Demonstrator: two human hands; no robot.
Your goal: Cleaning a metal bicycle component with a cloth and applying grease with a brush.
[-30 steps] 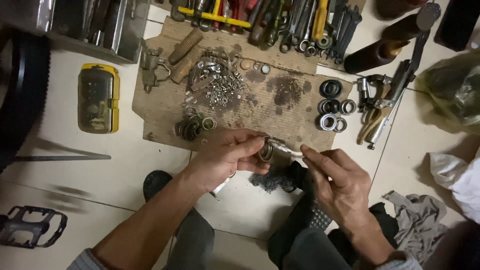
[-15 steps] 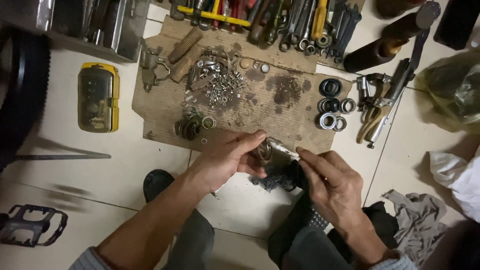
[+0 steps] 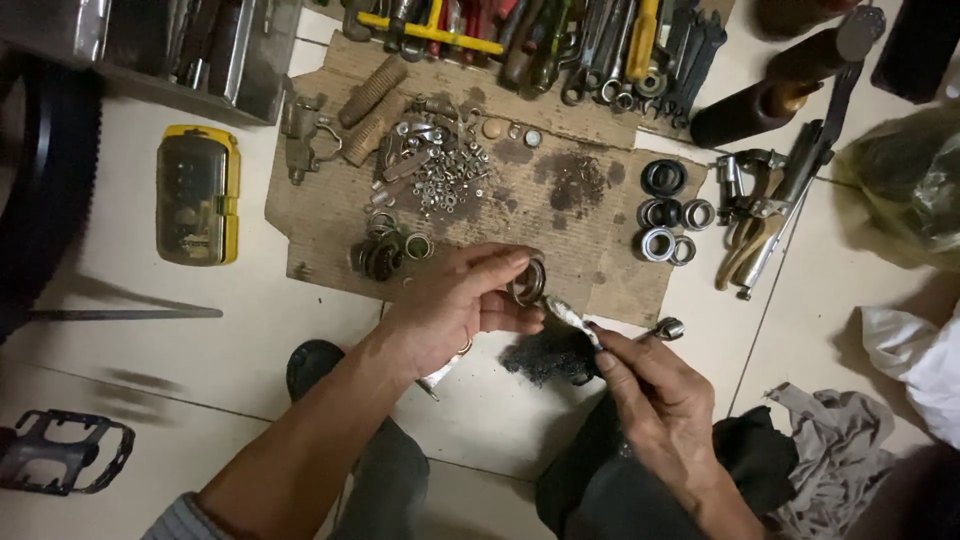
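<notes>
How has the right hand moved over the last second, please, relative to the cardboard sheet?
Yes: the right hand has shifted slightly left, toward the ring that the left hand holds at the cardboard sheet's near edge.

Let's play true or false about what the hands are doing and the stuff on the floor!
1. The left hand holds a small metal ring in its fingertips. True.
2. The right hand is empty. False: it pinches a small greasy rag-tipped piece pointed at the ring.
3. The yellow case lies on the cardboard sheet. False: it lies on the floor tiles, left of the cardboard.
4. A pile of small nuts and washers sits on the cardboard. True.
5. A black pedal lies at the lower left. True.
</notes>
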